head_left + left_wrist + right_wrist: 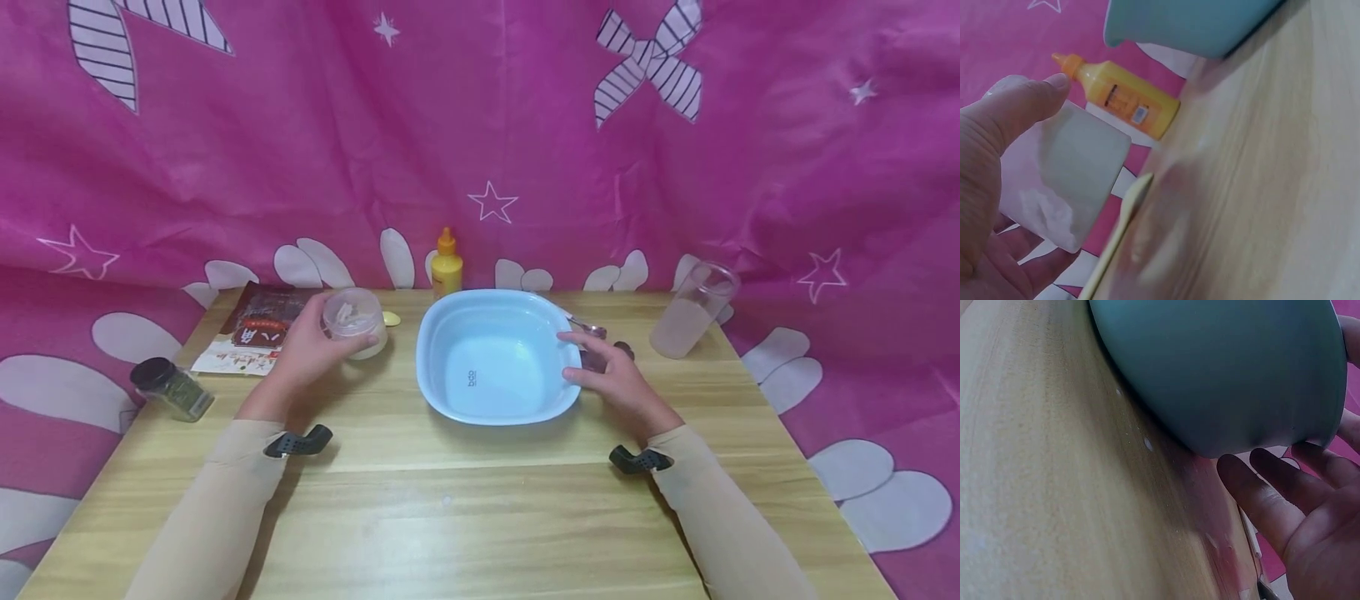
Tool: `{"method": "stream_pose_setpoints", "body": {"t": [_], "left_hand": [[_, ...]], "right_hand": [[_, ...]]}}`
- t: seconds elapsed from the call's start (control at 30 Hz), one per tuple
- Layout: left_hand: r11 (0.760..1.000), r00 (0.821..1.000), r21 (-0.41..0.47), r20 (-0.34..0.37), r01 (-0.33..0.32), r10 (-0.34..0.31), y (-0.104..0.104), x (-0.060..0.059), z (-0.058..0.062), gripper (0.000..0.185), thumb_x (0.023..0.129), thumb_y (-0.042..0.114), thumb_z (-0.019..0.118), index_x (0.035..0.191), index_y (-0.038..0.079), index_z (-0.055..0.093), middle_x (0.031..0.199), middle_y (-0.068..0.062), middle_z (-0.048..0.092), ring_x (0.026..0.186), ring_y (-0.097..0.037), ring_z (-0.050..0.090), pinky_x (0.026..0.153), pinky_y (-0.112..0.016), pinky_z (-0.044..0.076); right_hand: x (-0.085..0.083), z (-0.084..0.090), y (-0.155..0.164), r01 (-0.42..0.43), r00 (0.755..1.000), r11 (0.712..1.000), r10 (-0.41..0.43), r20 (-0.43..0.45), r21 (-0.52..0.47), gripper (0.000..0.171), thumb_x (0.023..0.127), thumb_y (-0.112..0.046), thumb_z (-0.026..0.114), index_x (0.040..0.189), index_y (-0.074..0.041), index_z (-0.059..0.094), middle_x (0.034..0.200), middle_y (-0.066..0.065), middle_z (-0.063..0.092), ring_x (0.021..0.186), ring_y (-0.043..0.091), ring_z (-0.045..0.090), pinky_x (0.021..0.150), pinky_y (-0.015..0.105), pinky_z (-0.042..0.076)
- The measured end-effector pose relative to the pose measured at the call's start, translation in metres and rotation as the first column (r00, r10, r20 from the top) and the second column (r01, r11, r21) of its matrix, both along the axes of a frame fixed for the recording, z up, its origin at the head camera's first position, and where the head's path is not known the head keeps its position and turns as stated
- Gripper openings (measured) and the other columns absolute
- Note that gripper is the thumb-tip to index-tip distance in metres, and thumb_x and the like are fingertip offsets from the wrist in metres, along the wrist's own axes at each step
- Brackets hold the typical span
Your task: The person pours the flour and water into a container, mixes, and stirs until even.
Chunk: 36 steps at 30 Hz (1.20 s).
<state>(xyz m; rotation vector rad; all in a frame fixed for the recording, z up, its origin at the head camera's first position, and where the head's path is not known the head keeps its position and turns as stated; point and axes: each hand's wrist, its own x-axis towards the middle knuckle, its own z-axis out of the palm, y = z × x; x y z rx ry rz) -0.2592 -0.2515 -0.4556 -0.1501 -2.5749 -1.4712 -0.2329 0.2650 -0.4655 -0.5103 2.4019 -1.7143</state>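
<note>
Head view: jar (354, 321) tilted rightward.

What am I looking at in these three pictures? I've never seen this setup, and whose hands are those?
A person works bare-handed, wearing three cameras. The wide picture comes from the head; the other two come from the wrists. On the wooden table sit a light blue basin, a yellow bottle, a tall clear cup, a dark-lidded jar and a printed packet. The left hand holds a small clear container. The right hand rests open against the basin's rim.
</note>
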Motion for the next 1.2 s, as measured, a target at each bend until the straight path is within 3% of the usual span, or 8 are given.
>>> {"method": "stream_pose_setpoints", "body": {"t": [0.23, 0.47, 0.73, 0.9, 1.1, 1.2], "left_hand": [[1.0, 1.0, 0.016, -0.011, 0.007, -0.006, 0.01, 0.006, 0.01, 0.102, 0.081, 0.042, 0.103, 0.162, 0.01, 0.048, 0.152, -0.015, 0.058, 0.14, -0.037, 0.054, 0.121, -0.063, 0.044], [1.0, 0.999, -0.002, -0.052, 0.007, -0.007, 0.02, 0.011, 0.026, 0.101, 0.08, 0.038, 0.104, 0.16, 0.011, 0.05, 0.151, -0.016, 0.06, 0.139, -0.038, 0.055, 0.118, -0.064, 0.045], [1.0, 0.997, 0.001, -0.075, 0.014, -0.014, 0.025, 0.012, 0.038, 0.1, 0.08, 0.035, 0.103, 0.16, 0.01, 0.049, 0.15, -0.016, 0.06, 0.14, -0.038, 0.055, 0.118, -0.064, 0.046], [0.999, 0.993, 0.004, -0.112, 0.041, -0.04, 0.032, 0.011, 0.041, 0.097, 0.079, 0.028, 0.104, 0.158, 0.009, 0.051, 0.148, -0.016, 0.063, 0.138, -0.037, 0.058, 0.117, -0.063, 0.047], [0.996, 0.981, 0.0, -0.17, 0.092, -0.091, 0.046, 0.007, 0.046, 0.097, 0.076, 0.028, 0.107, 0.155, 0.01, 0.054, 0.145, -0.013, 0.066, 0.133, -0.034, 0.061, 0.117, -0.059, 0.05], [0.992, 0.971, 0.008, -0.208, 0.122, -0.118, 0.054, 0.006, 0.05, 0.095, 0.075, 0.026, 0.107, 0.153, 0.009, 0.056, 0.143, -0.012, 0.067, 0.132, -0.033, 0.063, 0.116, -0.058, 0.051]], "right_hand": [[0.0, -0.003, 0.0, 0.002, 1.0, 1.0, -0.002, 0.005, 0.008, 0.064, 0.102, -0.027, 0.085, 0.161, -0.022, 0.06, 0.173, 0.012, 0.042, 0.144, 0.045, 0.059, 0.102, 0.029, 0.062], [-0.001, -0.005, 0.002, 0.01, 1.0, 1.0, -0.01, 0.006, 0.005, 0.062, 0.103, -0.026, 0.083, 0.161, -0.025, 0.06, 0.175, 0.009, 0.04, 0.151, 0.043, 0.053, 0.108, 0.026, 0.058], [0.0, -0.002, 0.001, 0.02, 0.999, 1.0, -0.02, 0.027, 0.002, 0.061, 0.104, -0.027, 0.083, 0.16, -0.029, 0.061, 0.176, 0.005, 0.038, 0.154, 0.042, 0.05, 0.114, 0.037, 0.055], [0.0, 0.0, 0.0, 0.018, 0.999, 1.0, -0.018, 0.038, -0.003, 0.062, 0.103, -0.029, 0.084, 0.16, -0.032, 0.061, 0.176, 0.002, 0.038, 0.154, 0.041, 0.049, 0.117, 0.042, 0.054], [0.001, -0.002, 0.001, 0.016, 0.999, 1.0, -0.015, 0.052, -0.016, 0.062, 0.103, -0.028, 0.084, 0.161, -0.03, 0.06, 0.177, 0.004, 0.037, 0.155, 0.041, 0.048, 0.111, 0.031, 0.057], [0.0, -0.001, 0.001, 0.015, 0.999, 1.0, -0.015, 0.05, -0.013, 0.062, 0.103, -0.028, 0.084, 0.161, -0.031, 0.06, 0.176, 0.003, 0.037, 0.153, 0.041, 0.05, 0.112, 0.033, 0.057]]}}
